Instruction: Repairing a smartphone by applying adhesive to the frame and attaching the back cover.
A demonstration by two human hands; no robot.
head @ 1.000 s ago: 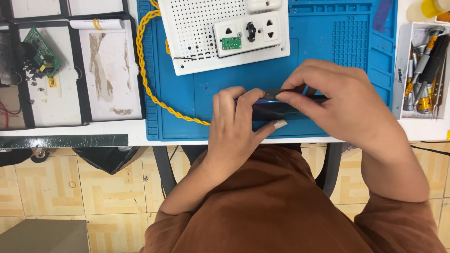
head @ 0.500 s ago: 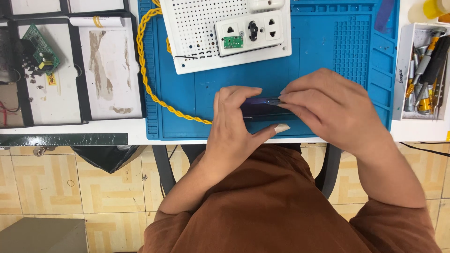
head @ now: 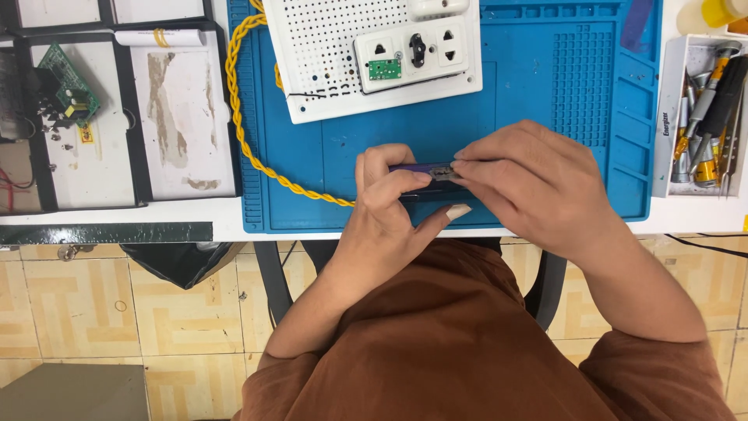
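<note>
Both hands grasp a slim dark tool (head: 425, 170) just above the blue mat (head: 530, 101), in the middle of the frame. The left hand (head: 389, 204) wraps its body; the right hand (head: 538, 183) pinches its metal end. Best to brace the body firmly and work the tip with fingertips only. The tool's long axis runs left-right, with the tip pointing right.

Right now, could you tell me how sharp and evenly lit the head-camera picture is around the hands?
Head view: light is even, shadows soft; the blue ribbed work mat and white perforated socket board are crisp; the small dark purple device is mostly hidden between left hand and right hand.
</note>
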